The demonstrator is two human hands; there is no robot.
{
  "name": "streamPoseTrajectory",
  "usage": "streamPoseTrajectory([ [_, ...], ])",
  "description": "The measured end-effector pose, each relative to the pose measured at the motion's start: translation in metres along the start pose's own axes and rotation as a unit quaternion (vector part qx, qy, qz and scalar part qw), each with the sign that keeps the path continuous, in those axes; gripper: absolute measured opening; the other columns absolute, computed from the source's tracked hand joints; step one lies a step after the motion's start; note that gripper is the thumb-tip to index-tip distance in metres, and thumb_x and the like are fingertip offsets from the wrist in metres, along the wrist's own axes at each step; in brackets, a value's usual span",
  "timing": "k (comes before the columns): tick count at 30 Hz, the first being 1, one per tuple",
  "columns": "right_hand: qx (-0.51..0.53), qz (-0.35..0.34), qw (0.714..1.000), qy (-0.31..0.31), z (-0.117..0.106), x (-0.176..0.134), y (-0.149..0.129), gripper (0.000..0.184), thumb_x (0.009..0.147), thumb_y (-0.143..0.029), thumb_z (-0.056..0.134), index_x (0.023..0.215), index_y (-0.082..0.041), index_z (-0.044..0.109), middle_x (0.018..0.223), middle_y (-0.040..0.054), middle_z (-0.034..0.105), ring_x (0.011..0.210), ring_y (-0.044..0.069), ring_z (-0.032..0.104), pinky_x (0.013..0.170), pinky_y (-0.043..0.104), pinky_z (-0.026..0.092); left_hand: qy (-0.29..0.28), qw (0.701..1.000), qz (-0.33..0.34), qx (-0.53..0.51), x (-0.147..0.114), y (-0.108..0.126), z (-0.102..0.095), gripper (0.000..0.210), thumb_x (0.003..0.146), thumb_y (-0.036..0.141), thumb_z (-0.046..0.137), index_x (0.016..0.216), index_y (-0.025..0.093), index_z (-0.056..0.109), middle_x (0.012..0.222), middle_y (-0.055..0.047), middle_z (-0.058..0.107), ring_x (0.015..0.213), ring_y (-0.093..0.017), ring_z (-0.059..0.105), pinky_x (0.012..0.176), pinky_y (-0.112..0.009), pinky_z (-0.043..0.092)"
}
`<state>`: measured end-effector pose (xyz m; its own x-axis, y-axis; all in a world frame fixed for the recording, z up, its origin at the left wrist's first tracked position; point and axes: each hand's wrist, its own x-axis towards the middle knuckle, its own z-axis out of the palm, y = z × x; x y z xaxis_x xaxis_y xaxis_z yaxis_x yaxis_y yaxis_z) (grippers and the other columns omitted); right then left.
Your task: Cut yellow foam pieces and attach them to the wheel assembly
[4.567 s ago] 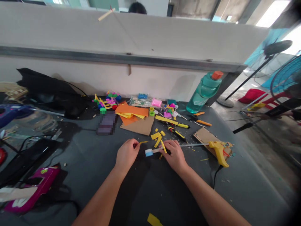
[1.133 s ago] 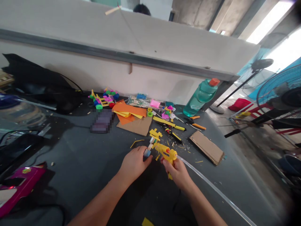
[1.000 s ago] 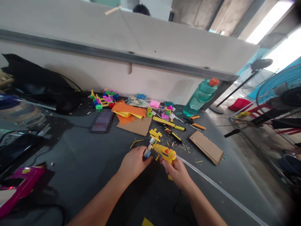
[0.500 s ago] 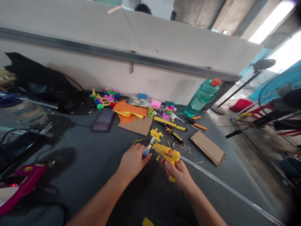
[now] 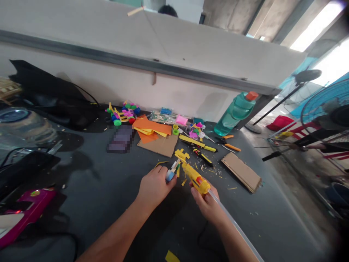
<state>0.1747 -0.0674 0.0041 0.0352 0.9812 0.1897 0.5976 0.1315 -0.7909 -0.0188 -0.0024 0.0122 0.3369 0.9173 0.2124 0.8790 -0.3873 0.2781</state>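
In the head view my right hand [image 5: 205, 200] is wrapped round a yellow hot glue gun [image 5: 195, 177], with a long clear glue stick [image 5: 234, 223] trailing from its back. The gun's nozzle points up and left, close to what my other hand holds. My left hand [image 5: 155, 187] is closed on a small piece with a light blue round end and pale sticks [image 5: 171, 174]; its exact kind I cannot make out. Just beyond the nozzle lie yellow paper pieces [image 5: 182, 154] on the dark table. Whether the nozzle touches the held piece I cannot tell.
Orange paper [image 5: 155, 125] and cardboard [image 5: 160, 146] lie behind my hands. A box cutter [image 5: 203, 157], orange-handled pliers [image 5: 231, 147], another cardboard piece [image 5: 241, 171] and a green bottle [image 5: 234, 114] are to the right. A magenta device [image 5: 35, 207] sits at left.
My right hand has turned the glue gun, so the nozzle has shifted slightly right and the glue stick now slopes more steeply down. My left hand has tilted the held piece a little.
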Motion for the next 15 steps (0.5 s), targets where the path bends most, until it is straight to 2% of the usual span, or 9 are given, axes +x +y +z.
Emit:
streamPoseTrajectory([
  [10, -0.011, -0.019, 1.0, 0.014, 0.004, 0.0031, 0.0016, 0.011, 0.084, -0.028, 0.055, 0.083, -0.023, 0.065, 0.084, 0.0054, 0.063, 0.077, 0.022, 0.06, 0.073, 0.031, 0.047, -0.004, 1.0, 0.002, -0.004, 0.0003, 0.0021, -0.0004, 0.029, 0.087, 0.045, 0.048, 0.074, 0.02, 0.055, 0.078, -0.005, 0.063, 0.077, -0.02, 0.061, 0.062, -0.028, 0.04],
  [15, -0.034, -0.021, 0.999, 0.001, 0.0037, 0.0041, 0.0004, 0.015, 0.087, -0.028, 0.052, 0.081, -0.022, 0.064, 0.079, 0.0051, 0.06, 0.071, 0.02, 0.058, 0.068, 0.03, 0.046, -0.007, 1.0, 0.004, -0.003, 0.0, 0.0019, 0.0007, 0.029, 0.087, 0.045, 0.047, 0.075, 0.02, 0.054, 0.078, -0.003, 0.062, 0.077, -0.021, 0.061, 0.062, -0.029, 0.041],
])
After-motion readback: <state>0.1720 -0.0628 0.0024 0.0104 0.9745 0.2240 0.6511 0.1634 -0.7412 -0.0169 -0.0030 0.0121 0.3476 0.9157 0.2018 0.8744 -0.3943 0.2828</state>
